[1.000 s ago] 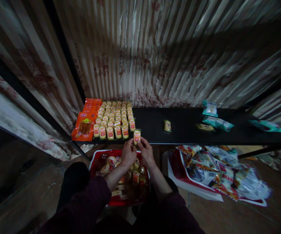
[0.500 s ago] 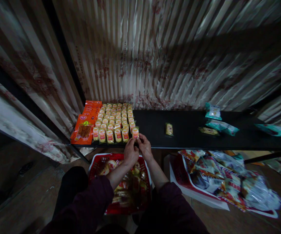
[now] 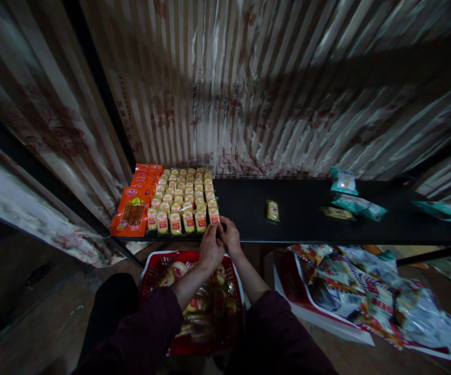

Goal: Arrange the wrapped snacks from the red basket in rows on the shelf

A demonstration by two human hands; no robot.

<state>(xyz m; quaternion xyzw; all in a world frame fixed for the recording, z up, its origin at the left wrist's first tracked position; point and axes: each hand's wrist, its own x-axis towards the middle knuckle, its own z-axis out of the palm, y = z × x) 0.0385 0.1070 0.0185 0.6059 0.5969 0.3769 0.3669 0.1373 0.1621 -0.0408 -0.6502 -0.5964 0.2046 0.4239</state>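
Rows of small yellow wrapped snack cakes (image 3: 175, 223) stand close together on the black shelf (image 3: 241, 203). At the right end of the front row is one wrapped snack cake (image 3: 214, 215), upright with its red and white label facing me. My left hand (image 3: 211, 247) has its fingers bent at the lower edge of that cake. My right hand (image 3: 230, 237) pinches at its lower right corner, the fingertips of both hands nearly meeting. The fingers hide the bottom of the packet. Beneath my forearms sits a red basket (image 3: 147, 271) of packaged food.
Orange snack packets (image 3: 131, 211) overlap at the shelf's left end. A single wrapped cake (image 3: 272, 210) lies apart, with teal packets (image 3: 360, 206) farther right. Another basket (image 3: 288, 281), heaped with bagged snacks, is on the lower right. A striped curtain (image 3: 225, 88) hangs behind.
The cake at my fingers has moved slightly left and now stands closer against the neighbouring cake in the front row. Both hands have shifted a little with it.
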